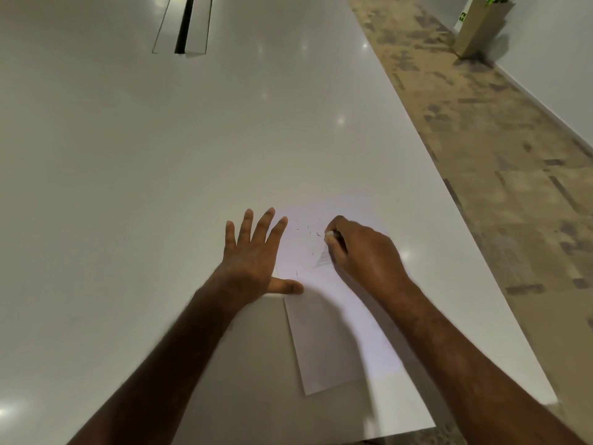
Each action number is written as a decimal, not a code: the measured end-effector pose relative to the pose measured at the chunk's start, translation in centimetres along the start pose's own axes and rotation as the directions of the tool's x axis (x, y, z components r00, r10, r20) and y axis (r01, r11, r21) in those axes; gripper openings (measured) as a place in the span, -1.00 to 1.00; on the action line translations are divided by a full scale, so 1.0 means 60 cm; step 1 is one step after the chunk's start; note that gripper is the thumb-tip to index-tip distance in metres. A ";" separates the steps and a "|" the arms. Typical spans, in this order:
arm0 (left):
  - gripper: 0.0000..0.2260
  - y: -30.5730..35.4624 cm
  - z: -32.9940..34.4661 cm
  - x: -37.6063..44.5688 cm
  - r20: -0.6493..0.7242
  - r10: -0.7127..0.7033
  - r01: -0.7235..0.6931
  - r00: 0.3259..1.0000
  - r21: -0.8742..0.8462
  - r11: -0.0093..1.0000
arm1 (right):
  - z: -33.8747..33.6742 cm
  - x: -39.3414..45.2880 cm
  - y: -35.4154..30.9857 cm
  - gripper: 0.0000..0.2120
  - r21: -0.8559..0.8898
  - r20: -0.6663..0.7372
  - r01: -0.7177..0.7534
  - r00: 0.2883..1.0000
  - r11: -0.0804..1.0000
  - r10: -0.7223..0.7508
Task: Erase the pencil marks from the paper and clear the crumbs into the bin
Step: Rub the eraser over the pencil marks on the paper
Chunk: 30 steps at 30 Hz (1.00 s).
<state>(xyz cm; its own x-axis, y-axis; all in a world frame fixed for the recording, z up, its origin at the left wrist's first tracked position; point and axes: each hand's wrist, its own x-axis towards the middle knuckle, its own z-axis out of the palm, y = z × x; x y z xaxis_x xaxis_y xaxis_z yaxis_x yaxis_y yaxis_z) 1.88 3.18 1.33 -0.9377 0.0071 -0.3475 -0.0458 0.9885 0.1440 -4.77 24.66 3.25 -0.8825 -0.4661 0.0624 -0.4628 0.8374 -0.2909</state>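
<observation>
A white sheet of paper lies on the white table near its right edge. My left hand presses flat on the paper's left edge, fingers spread and thumb on the sheet. My right hand grips a small white eraser whose tip touches the paper. A few dark eraser crumbs are scattered on the sheet between the two hands. Faint grey pencil marks show just under the eraser. No bin is in view.
A long cable slot with open flaps is set into the table at the far end. The table's right edge runs diagonally beside a patterned carpet floor. A tall planter stands by the wall at top right.
</observation>
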 end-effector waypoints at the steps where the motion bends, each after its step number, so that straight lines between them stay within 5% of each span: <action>1: 0.20 -0.001 -0.001 -0.001 -0.001 0.000 0.000 1.000 0.001 1.000 | -0.002 0.012 0.005 -0.86 -0.008 -0.025 -0.021 0.999 1.000 0.021; 30: 0.19 -0.009 0.010 0.006 -0.033 0.016 -0.016 0.999 -0.002 1.000 | 0.008 0.002 0.006 -0.85 -0.012 0.006 0.082 0.997 0.997 -0.082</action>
<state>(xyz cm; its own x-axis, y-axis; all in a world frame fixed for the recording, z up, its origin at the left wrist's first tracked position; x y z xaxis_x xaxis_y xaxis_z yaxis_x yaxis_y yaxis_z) 1.76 2.75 0.57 -0.9492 0.0176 -0.3142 -0.0319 0.9879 0.1516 -5.00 24.76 2.70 -0.8413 -0.5346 0.0803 -0.5343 0.7997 -0.2738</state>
